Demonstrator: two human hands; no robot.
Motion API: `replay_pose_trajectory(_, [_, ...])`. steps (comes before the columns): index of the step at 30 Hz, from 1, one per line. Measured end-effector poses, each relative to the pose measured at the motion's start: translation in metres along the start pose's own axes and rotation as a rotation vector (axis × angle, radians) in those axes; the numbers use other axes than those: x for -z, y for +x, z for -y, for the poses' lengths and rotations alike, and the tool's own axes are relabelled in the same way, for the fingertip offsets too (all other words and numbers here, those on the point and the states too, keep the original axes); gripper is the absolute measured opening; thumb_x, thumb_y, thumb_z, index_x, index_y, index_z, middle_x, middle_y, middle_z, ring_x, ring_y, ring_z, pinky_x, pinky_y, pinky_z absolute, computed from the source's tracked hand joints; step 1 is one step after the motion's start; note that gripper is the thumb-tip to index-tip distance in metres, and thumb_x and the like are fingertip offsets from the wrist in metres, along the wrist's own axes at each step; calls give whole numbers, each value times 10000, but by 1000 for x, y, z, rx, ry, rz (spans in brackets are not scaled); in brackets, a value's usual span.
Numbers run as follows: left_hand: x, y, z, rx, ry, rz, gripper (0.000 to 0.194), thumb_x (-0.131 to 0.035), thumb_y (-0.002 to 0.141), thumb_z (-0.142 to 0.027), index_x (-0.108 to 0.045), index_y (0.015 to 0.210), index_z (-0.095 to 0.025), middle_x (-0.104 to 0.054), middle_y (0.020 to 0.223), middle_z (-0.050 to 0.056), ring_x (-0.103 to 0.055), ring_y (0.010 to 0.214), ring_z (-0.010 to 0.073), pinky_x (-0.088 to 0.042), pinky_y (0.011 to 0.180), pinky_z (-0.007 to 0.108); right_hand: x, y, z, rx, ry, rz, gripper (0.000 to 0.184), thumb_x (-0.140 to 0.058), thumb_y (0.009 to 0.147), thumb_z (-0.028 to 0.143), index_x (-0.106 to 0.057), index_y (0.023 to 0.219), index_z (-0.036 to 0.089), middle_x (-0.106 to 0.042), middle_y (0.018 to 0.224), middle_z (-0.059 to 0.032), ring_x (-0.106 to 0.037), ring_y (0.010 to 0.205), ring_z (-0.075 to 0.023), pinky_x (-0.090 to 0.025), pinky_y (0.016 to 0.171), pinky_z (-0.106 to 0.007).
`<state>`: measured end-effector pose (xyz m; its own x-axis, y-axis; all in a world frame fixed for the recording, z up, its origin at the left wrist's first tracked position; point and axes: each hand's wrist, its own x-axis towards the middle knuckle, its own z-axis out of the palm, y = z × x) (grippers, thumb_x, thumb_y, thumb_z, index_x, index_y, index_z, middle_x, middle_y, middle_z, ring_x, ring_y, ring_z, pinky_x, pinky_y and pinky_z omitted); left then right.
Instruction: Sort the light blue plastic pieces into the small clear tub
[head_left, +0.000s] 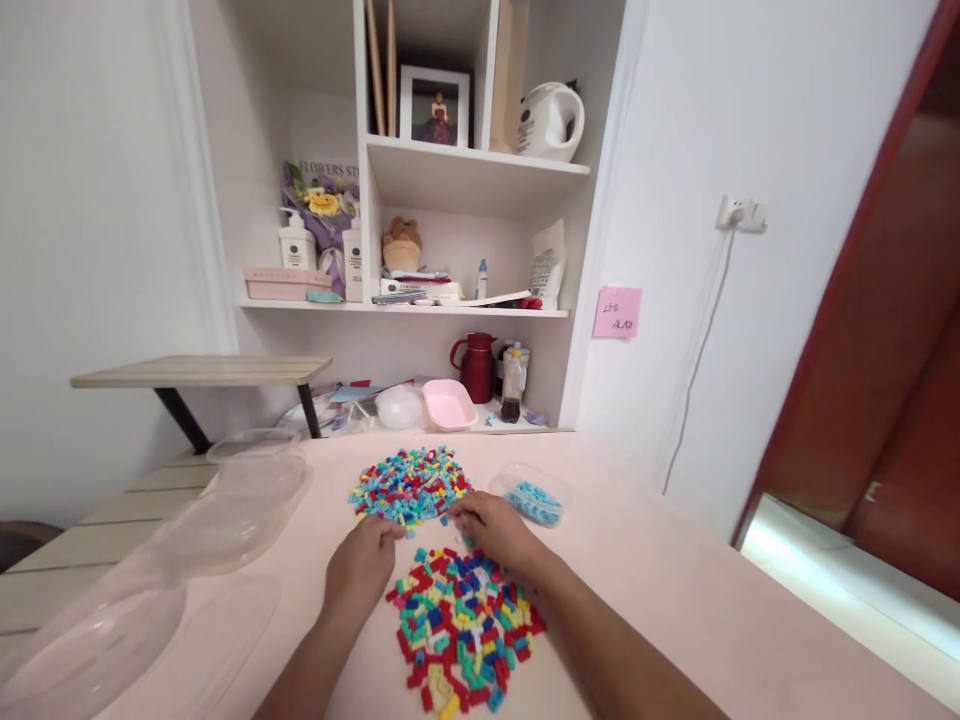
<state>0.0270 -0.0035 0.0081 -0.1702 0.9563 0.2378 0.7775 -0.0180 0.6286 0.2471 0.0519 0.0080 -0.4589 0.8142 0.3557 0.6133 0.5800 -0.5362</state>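
Observation:
Two heaps of small coloured bricks lie on the pale pink table (675,590): a far heap (409,483) and a near heap (461,625). My left hand (362,572) rests between them, fingers curled down at the near edge of the far heap. My right hand (491,528) reaches the same edge, fingertips pinched among the bricks; what they hold is too small to make out. A clear plastic tub (534,494) holding only light blue bricks sits just right of my right hand.
Several empty clear plastic tubs and lids (225,520) lie along the table's left side. A white shelf unit (450,250) stands behind, with a pink tray (448,403), a red jug (477,366) and bottles. A small wooden side table (202,372) stands at the left.

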Motion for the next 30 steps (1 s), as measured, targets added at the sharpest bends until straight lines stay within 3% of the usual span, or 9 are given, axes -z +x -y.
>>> replay_pose_trajectory(14, [-1,0,0,-1,29,3,324,-416,826,-166,-724,834,-267,-702,1048,-13,-626,970,156,-430,832,255,-2,-2,2,4,-52,41,300,-444,894,272,-683,1076,273,-649,1000,-39,-594,872,-159,-430,795,-256])
replay_pose_trajectory(20, [-1,0,-1,4,30,2,331,-411,825,-162,-725,848,-263,-699,1052,-8,-622,979,160,-432,840,261,3,-2,2,6,105,64,384,-406,740,61,-745,811,225,-667,901,-22,-599,764,-128,-451,692,-214])
replay_pose_trajectory(24, [0,0,-2,4,35,16,343,-399,834,-167,-727,877,-259,-697,1063,-4,-620,985,161,-434,843,267,9,-2,-3,-9,33,-13,379,-420,736,78,-745,849,238,-696,920,-15,-615,851,-149,-453,776,-235])
replay_pose_trajectory(30, [-1,0,-2,3,43,17,338,-413,840,-167,-737,875,-253,-696,1070,2,-619,988,161,-430,854,268,12,-3,-4,-81,-75,110,350,-457,747,112,-743,894,251,-716,970,-8,-637,881,-162,-453,783,-232])
